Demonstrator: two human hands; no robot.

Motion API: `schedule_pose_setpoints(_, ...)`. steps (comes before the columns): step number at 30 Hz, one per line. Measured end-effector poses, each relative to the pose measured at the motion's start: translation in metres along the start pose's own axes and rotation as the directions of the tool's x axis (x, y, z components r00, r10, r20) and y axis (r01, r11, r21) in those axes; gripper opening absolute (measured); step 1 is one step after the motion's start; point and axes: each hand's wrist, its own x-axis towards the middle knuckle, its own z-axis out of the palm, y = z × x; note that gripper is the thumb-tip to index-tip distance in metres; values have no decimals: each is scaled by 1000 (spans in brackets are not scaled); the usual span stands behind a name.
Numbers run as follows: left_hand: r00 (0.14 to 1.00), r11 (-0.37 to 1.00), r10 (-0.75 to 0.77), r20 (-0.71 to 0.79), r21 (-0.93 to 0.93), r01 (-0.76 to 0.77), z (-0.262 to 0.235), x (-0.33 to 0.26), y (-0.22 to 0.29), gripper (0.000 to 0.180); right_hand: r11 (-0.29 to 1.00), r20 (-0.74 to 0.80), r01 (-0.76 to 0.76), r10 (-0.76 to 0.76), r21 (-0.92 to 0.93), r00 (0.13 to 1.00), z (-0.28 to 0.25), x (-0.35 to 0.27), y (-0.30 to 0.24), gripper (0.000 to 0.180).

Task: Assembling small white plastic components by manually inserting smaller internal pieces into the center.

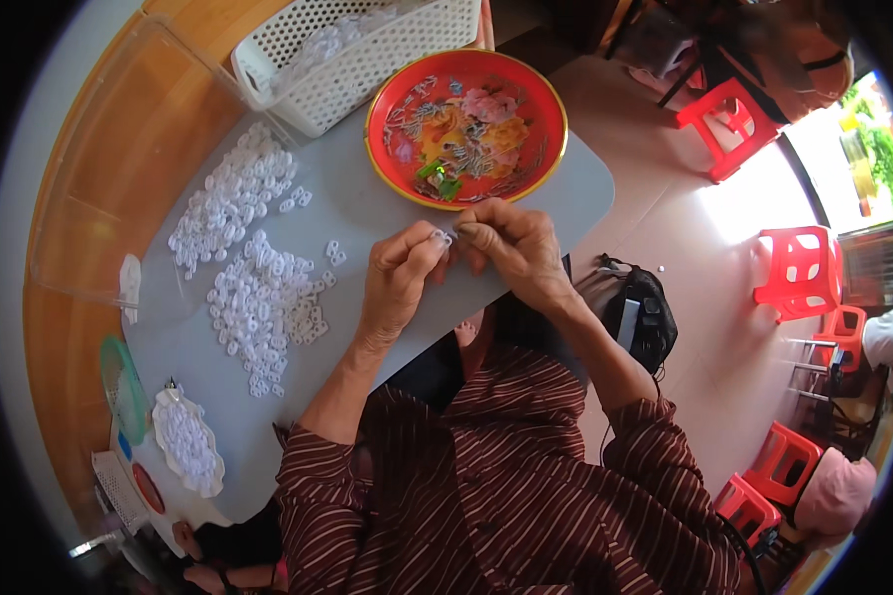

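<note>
My left hand (399,273) is closed, pinching a small white plastic piece (446,238) with holes in it. Close beside it, my right hand (521,253) is closed too, thumb and fingertips pressed together at the piece; what they hold is too small to make out. Just beyond both hands lies a round red tray (385,104) with a gold rim and a flower pattern, holding many small silvery metal bits (486,157) and a green object (439,180). To the left, two heaps of similar white plastic pieces (236,193) are spread on the grey table (357,188).
A white perforated basket (342,94) with white pieces stands behind the tray. At left are a clear bin (99,198), a green basket (122,389) and a pale dish (189,441) of pieces. Another person's hand (203,577) shows lower left. Red stools (729,129) stand right.
</note>
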Motion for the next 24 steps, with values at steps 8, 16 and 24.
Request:
schedule_pose_setpoints(8,1000,1000,15,22,25,-16,-3,-7,1,23,999,6,31,-31,34,999,7,-3,7,14)
schedule_pose_setpoints(16,999,998,25,37,53,-27,-3,-8,-4,23,993,16,15,-13,-117,1000,7,-5,2,14)
schedule_pose_setpoints(24,983,983,142,117,102,-154,-4,-8,-8,24,968,-5,54,-57,-246,998,5,-5,2,15)
